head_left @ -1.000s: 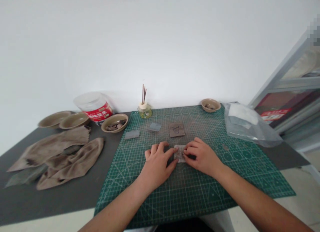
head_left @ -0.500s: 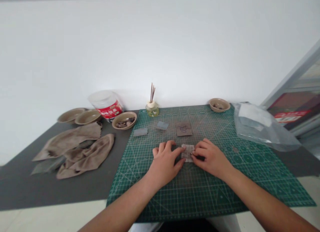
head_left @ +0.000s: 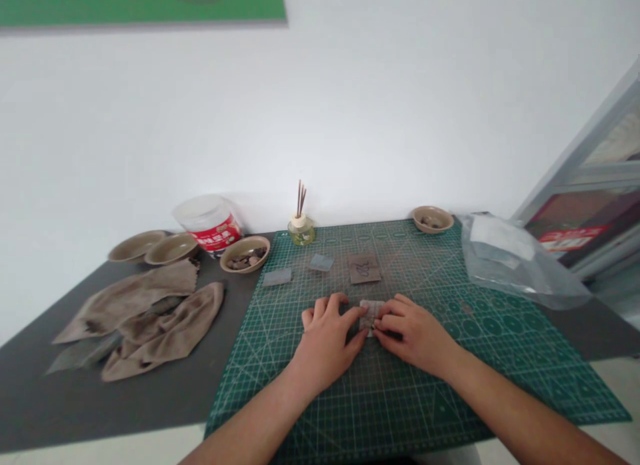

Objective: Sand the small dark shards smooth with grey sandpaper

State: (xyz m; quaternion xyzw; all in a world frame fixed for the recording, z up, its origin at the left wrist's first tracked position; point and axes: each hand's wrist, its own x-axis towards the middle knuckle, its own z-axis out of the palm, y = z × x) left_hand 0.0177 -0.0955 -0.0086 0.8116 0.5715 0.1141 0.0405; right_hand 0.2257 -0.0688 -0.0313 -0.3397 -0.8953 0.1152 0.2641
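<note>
A small pale patterned piece [head_left: 371, 309] lies on the green cutting mat [head_left: 450, 358]. My left hand [head_left: 327, 338] presses on its left edge with bent fingers. My right hand [head_left: 415, 335] pinches its right edge with curled fingers. Both hands cover most of the piece. Just behind it on the mat lies a brown square with a dark drawn outline [head_left: 365, 269], and further left two grey squares [head_left: 321, 262] [head_left: 277, 277].
Brown cloths [head_left: 145, 315] lie on the dark table at left. Behind them are two shallow bowls [head_left: 153, 246], a red-labelled tub [head_left: 210, 223], a bowl of dark pieces [head_left: 245, 253] and a reed diffuser [head_left: 301, 228]. Another bowl [head_left: 431, 219] and a clear plastic bag [head_left: 515, 265] sit at right.
My hands have closed in over the pale piece, so less of it shows. The view has tilted up, showing a green board on the wall.
</note>
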